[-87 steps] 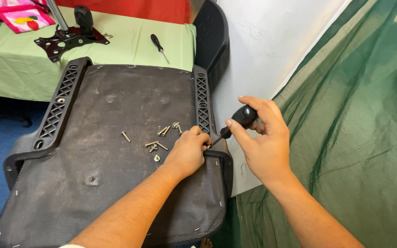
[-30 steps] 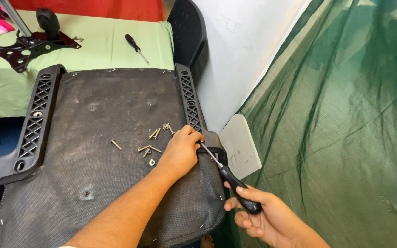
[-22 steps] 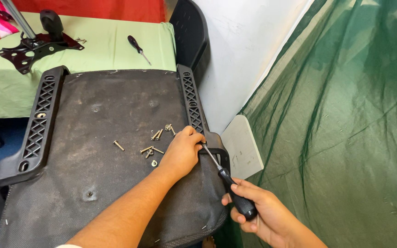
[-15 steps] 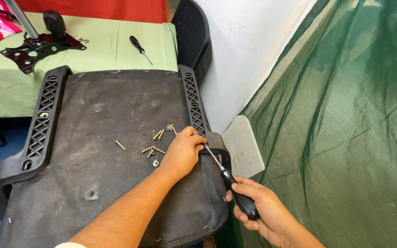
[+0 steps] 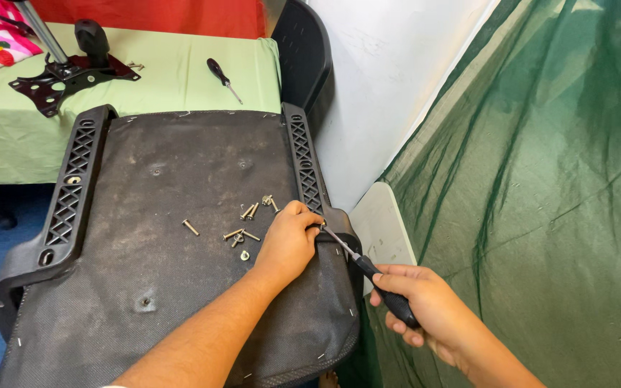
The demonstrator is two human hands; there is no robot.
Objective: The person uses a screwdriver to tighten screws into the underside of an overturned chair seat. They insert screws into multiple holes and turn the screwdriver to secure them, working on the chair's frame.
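i'm driving a screw at the right armrest bracket [image 5: 307, 172] of the upturned chair seat [image 5: 181, 237], right hand [image 5: 425, 309] clamped on the screwdriver [image 5: 371, 274], left hand [image 5: 289, 241] pinched closed steadying its tip; next i judge it needs steady turning.

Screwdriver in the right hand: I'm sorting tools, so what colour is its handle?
Black, best seen in the head view: screwdriver, right hand.

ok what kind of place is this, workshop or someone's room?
Likely a makeshift repair corner indoors, not a proper workshop: a cloth-covered table with a chair base plate and spare screwdriver, an upturned chair seat, a green tarp hung alongside.
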